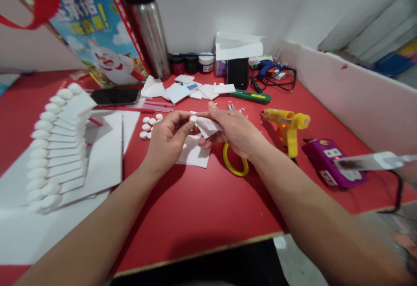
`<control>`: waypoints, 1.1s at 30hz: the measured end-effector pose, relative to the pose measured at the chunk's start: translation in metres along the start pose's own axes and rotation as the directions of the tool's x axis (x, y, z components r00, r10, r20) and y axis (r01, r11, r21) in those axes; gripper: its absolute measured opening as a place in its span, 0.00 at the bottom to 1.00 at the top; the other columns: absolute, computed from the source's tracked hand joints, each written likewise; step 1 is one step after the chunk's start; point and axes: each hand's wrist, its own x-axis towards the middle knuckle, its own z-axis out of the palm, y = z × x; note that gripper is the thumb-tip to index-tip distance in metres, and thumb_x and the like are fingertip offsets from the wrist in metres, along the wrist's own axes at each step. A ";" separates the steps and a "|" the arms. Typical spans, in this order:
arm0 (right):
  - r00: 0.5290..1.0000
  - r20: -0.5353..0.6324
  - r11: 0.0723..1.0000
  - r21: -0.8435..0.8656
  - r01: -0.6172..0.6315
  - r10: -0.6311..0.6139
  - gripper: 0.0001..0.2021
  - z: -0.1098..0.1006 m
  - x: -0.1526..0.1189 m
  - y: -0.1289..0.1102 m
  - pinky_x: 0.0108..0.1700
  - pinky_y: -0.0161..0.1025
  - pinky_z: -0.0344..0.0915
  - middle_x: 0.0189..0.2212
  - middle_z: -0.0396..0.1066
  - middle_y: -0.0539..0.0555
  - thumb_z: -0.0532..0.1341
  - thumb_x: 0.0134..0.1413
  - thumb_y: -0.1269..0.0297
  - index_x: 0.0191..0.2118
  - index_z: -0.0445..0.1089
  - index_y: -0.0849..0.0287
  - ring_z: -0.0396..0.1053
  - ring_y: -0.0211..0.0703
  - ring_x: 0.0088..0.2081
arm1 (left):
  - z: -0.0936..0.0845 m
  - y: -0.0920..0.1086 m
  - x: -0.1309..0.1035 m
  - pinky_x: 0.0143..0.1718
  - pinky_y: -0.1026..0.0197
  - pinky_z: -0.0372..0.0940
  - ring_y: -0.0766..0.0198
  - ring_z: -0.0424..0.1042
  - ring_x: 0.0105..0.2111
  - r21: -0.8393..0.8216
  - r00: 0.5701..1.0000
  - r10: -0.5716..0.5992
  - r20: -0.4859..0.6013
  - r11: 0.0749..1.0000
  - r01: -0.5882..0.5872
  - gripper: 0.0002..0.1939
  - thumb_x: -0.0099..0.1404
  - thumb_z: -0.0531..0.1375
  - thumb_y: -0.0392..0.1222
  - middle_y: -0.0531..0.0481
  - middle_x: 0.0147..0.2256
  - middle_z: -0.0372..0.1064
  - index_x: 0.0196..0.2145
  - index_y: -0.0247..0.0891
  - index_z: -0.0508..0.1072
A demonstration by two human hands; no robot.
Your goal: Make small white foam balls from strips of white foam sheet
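Note:
Near the middle of the red table, my left hand pinches a small white round piece between thumb and fingers. My right hand grips a folded white paper piece that touches the round piece. Under both hands lies a white sheet. Several loose white round pieces sit just left of my left hand. Scissors with a yellow handle lie below my right hand. At the left, white strips tipped with round pieces stand in a curved row on white board.
A yellow glue gun and a purple box are at the right. Behind my hands lie a green cutter, paper scraps and a phone. A steel bottle, a colourful bag and paint jars stand at the back.

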 end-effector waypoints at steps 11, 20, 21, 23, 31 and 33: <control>0.997 0.077 0.988 0.148 -0.038 0.027 0.17 0.000 -0.001 0.002 0.25 0.33 0.64 0.23 0.64 0.46 0.71 0.50 0.50 0.32 0.76 0.61 0.57 0.30 0.22 | 0.002 0.000 0.000 0.36 0.63 0.66 0.64 0.72 0.33 -0.033 0.999 -0.025 -0.047 0.999 0.023 0.10 0.65 0.65 0.45 0.49 0.33 0.75 0.39 0.37 0.77; 0.886 -0.125 0.729 -0.626 0.278 -0.446 0.14 0.005 -0.006 0.002 0.28 0.36 0.53 0.20 0.66 0.48 0.63 0.61 0.59 0.28 0.75 0.62 0.58 0.33 0.23 | 0.008 -0.002 -0.003 0.37 0.61 0.67 0.65 0.71 0.31 -0.123 0.993 -0.050 -0.103 0.992 0.037 0.09 0.64 0.66 0.45 0.50 0.32 0.74 0.38 0.37 0.77; 0.864 -0.141 0.695 -0.662 0.281 -0.483 0.13 0.008 -0.007 0.002 0.29 0.36 0.52 0.20 0.67 0.48 0.63 0.61 0.61 0.28 0.75 0.61 0.58 0.34 0.24 | 0.009 -0.001 -0.003 0.37 0.61 0.67 0.65 0.71 0.31 -0.112 0.992 -0.048 -0.115 0.993 0.035 0.09 0.64 0.66 0.46 0.50 0.32 0.74 0.38 0.37 0.77; 0.831 -0.149 0.653 -0.697 0.296 -0.535 0.11 0.012 -0.010 0.003 0.29 0.36 0.52 0.21 0.67 0.48 0.63 0.61 0.63 0.27 0.73 0.61 0.58 0.34 0.24 | 0.011 0.001 -0.005 0.36 0.61 0.67 0.64 0.71 0.31 -0.088 0.989 -0.042 -0.140 0.996 0.030 0.09 0.64 0.66 0.46 0.50 0.31 0.74 0.38 0.37 0.77; 0.765 -0.076 0.526 -0.769 0.363 -0.640 0.13 0.020 -0.016 0.004 0.33 0.38 0.56 0.24 0.71 0.51 0.58 0.63 0.67 0.26 0.70 0.59 0.64 0.37 0.27 | 0.020 0.007 -0.011 0.37 0.61 0.70 0.65 0.73 0.31 0.023 0.961 0.090 -0.263 0.996 -0.087 0.07 0.64 0.67 0.42 0.51 0.34 0.77 0.39 0.39 0.80; 0.765 -0.077 0.539 -0.755 0.373 -0.639 0.12 0.017 -0.016 0.003 0.33 0.38 0.57 0.25 0.73 0.52 0.59 0.63 0.67 0.28 0.72 0.60 0.66 0.37 0.27 | 0.019 0.008 -0.013 0.39 0.59 0.71 0.63 0.74 0.32 0.075 0.958 0.120 -0.259 0.992 -0.104 0.07 0.64 0.66 0.42 0.50 0.35 0.78 0.40 0.41 0.81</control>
